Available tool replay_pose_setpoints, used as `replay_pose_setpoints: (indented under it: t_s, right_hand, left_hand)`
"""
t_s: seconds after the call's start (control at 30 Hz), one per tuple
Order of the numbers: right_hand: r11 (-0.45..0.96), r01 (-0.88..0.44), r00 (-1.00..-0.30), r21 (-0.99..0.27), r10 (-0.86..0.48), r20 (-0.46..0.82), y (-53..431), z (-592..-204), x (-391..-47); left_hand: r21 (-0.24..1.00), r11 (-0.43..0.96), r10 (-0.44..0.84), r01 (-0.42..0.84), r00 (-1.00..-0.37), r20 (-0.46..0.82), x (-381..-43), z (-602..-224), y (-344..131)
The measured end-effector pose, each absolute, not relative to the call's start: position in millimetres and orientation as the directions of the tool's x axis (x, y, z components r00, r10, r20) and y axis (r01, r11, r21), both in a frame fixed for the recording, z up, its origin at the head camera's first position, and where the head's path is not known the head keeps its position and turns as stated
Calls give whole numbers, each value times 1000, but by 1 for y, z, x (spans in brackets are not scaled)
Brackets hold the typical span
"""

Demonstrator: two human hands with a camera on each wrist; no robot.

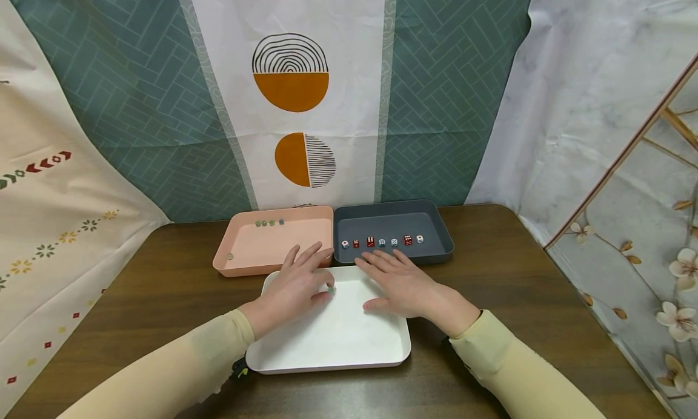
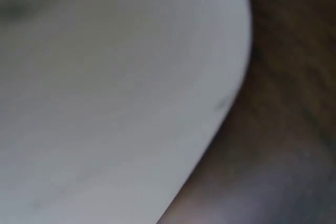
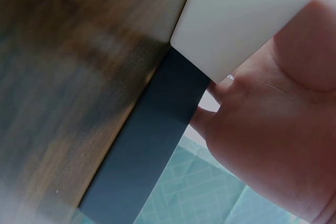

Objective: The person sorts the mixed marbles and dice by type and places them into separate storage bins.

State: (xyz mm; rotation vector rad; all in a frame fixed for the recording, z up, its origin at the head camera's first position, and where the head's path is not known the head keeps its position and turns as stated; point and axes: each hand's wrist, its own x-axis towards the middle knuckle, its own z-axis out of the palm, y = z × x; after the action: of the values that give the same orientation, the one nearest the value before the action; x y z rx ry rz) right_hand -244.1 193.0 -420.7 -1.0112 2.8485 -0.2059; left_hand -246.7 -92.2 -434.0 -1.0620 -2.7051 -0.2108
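In the head view my left hand [image 1: 297, 286] is over the left part of a white tray [image 1: 349, 346]. Its thumb and index finger pinch a small pale green die [image 1: 331, 290], partly hidden by the fingertips. My right hand [image 1: 400, 286], fingers straight, hovers over the tray's right side, its fingertips near the front rim of a dark grey tray [image 1: 436, 255]. The right wrist view has the palm [image 3: 268, 129] beside both trays' outer walls. Only a blurred white tray [image 2: 131, 103] fills most of the left wrist view.
A pink tray [image 1: 283, 243] behind on the left holds several small green dice [image 1: 264, 223], a bluish one [image 1: 281, 221] and a pale round piece [image 1: 230, 256]. Red dice [image 1: 408, 240] and white dice [image 1: 382, 242] line the dark tray. Patterned cloths [image 1: 447, 104] hang around the wooden table [image 1: 501, 267].
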Motion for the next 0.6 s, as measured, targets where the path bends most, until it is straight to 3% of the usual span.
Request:
replay_pose_setpoints:
  t_s: [0.6]
  right_hand:
    - [773,-615,-775,-155,-629,-60,193,-421,-244]
  left_hand:
    - [37,791,563,610,-751,346,-253,-415,-115]
